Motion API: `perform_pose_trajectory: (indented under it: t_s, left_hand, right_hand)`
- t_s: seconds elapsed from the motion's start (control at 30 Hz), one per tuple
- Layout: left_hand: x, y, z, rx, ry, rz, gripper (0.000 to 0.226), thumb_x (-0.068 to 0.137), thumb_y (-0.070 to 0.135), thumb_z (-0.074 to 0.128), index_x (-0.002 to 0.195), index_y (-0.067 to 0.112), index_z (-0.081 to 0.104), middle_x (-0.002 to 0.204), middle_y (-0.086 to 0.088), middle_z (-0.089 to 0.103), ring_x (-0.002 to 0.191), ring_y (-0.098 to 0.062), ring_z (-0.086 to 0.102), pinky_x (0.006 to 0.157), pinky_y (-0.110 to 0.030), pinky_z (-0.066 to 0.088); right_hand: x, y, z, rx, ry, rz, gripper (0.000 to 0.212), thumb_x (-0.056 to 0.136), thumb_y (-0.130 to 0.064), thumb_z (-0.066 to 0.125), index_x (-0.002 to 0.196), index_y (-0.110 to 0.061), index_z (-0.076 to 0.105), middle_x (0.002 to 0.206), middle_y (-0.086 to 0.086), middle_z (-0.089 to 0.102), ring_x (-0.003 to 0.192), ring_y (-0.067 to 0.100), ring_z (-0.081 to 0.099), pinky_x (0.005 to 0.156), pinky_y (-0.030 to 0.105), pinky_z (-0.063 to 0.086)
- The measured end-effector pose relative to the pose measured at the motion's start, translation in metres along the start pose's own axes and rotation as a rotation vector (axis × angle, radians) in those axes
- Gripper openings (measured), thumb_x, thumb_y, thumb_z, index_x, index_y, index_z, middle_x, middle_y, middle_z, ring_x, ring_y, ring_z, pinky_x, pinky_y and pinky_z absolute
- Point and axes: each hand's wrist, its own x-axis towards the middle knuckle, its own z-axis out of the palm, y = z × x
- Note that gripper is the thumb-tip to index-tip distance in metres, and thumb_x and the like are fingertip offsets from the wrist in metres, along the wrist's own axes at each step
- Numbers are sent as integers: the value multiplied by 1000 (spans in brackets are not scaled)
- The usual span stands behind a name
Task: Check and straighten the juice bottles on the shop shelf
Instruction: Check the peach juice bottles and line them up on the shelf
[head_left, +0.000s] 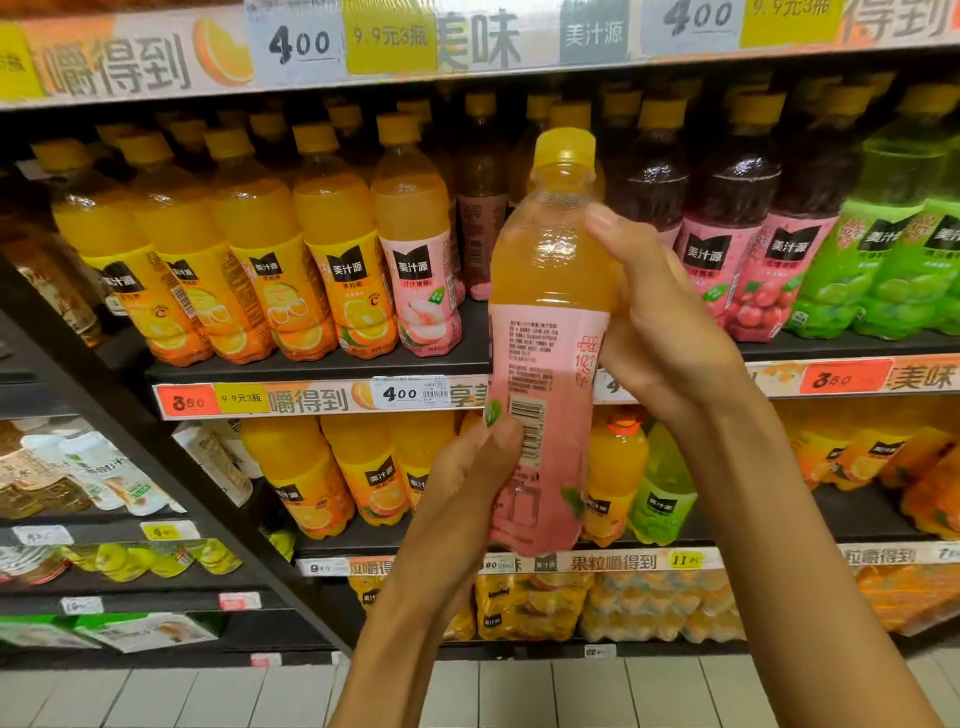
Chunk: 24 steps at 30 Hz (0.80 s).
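Peach juice bottle (548, 332) is off the shelf and up in front of the person, held upright in both hands with its back label and barcode turned toward them, so this looks like the checking step. Left hand (467, 478) grips low down, thumb pressed beside the barcode, fingers curled out of sight behind the pink label. Right hand (660, 332) wraps the upper body from the right, fingertips hooked over the shoulder just under the yellow cap. Bottle sits between the two hands, base just above the left palm. Right behind it there's a gap on the middle shelf (322, 370), between one peach bottle (423, 270) beside the orange juice bottles (234, 260) and the dark red juice bottles (737, 218). Next move, I'd judge: spin the front label outward and slide it back into that gap, standing straight.
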Motion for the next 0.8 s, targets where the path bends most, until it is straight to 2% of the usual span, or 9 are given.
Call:
perform_pose_trajectory:
  t_s: [0.13, 0.2, 0.3, 0.4, 0.5, 0.57, 0.63, 0.7, 0.8]
  left_hand:
    - [1, 0, 3, 184, 40, 42, 47, 73, 60, 62, 106, 25, 64, 91, 3, 75, 80, -12, 72, 62, -17, 53]
    - [1, -3, 3, 209, 33, 36, 54, 75, 64, 61, 110, 22, 63, 94, 0, 75, 83, -15, 72, 64, -19, 54]
    - [1, -3, 0, 147, 41, -13, 77, 66, 80, 56, 108, 16, 64, 108, -8, 72, 97, -22, 70, 78, -34, 58]
    - [1, -1, -2, -68, -27, -74, 66, 68, 75, 59, 110, 26, 70, 117, -6, 69, 110, -22, 65, 90, -36, 54]
    - [1, -1, 3, -243, -121, -128, 75, 79, 68, 56, 127, 11, 59, 110, -17, 69, 101, -31, 66, 83, -36, 54]
    - [0, -2, 5, -306, -178, -120, 72, 85, 63, 51, 126, 6, 57, 103, -19, 69, 89, -31, 68, 76, -36, 55]
    - [-1, -2, 4, -290, -119, -95, 68, 82, 65, 53, 123, 12, 62, 101, -16, 70, 85, -28, 69, 74, -36, 56]
    - [-2, -2, 2, -191, -31, -43, 65, 78, 69, 55, 118, 20, 66, 102, -12, 72, 89, -26, 70, 74, -33, 56]
    - [-3, -1, 1, 26, 48, 19, 56, 78, 71, 49, 109, 28, 69, 102, -7, 74, 94, -24, 71, 76, -29, 57]
  right_hand:
    - [-2, 5, 1, -71, 71, 18, 23, 84, -32, 59, 100, -16, 64, 88, 0, 69, 84, 15, 66, 77, 30, 54]
    - [-2, 6, 2, -43, 101, 22, 22, 82, -32, 61, 96, -16, 65, 86, 3, 69, 79, 15, 65, 72, 30, 53]
    - [-3, 4, 2, 25, 98, 38, 19, 81, -31, 60, 93, -19, 68, 90, 5, 70, 87, 22, 65, 81, 40, 53]
    - [-3, 2, 2, 145, 48, 73, 26, 79, -32, 58, 98, -17, 68, 97, 9, 70, 95, 30, 65, 84, 45, 53]
    - [-4, 0, 5, 197, -13, 53, 32, 75, -34, 62, 101, -16, 68, 98, 10, 71, 95, 31, 67, 83, 44, 55]
    - [-5, -1, 6, 146, -12, 47, 33, 76, -35, 61, 103, -16, 67, 103, 12, 70, 103, 35, 65, 93, 49, 50]
    - [-5, -4, 4, 81, 13, 39, 31, 82, -32, 56, 105, -13, 65, 106, 14, 68, 106, 31, 64, 99, 47, 47]
    - [-5, -8, 4, -23, 25, 7, 28, 84, -31, 55, 104, -13, 65, 99, 6, 69, 95, 20, 65, 90, 36, 50]
    - [-6, -9, 6, -93, 42, -12, 28, 84, -29, 59, 107, -15, 64, 101, 7, 68, 102, 29, 66, 91, 38, 52]
